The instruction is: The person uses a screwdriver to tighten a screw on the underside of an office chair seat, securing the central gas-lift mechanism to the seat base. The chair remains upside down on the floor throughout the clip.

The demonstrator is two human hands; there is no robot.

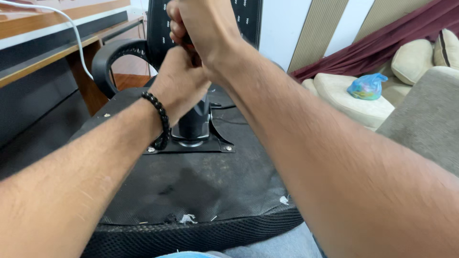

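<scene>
Head view. Overturned office chair seat (201, 191): black fabric underside facing up, frayed white threads along the near edge, mesh rim below. Black metal mounting plate (191, 145) bolted at the middle of the underside, carrying a dark cylindrical post (195, 122) that stands upright from it.

Left hand (179, 83): closed in a fist around the upper part of the post, just above the plate; black beaded bracelet (160, 119) on the wrist.

Right hand (201, 26): closed tight, stacked directly above the left hand and touching it. A small red-and-dark piece shows between its fingers; what it is cannot be told, nor whether the hand grips the post itself or a tool.

Black plastic armrest (112, 57): curved, at the far left of the seat. Chair backrest (248, 19): black with white marks, behind the hands.

Wooden desk (43, 52): left, with a white cable (79, 43) hanging over its edge.

Beige sofa (354, 102): right, bearing a blue plastic bag (367, 87) and cushions; maroon cloth (382, 43) draped behind it.
</scene>
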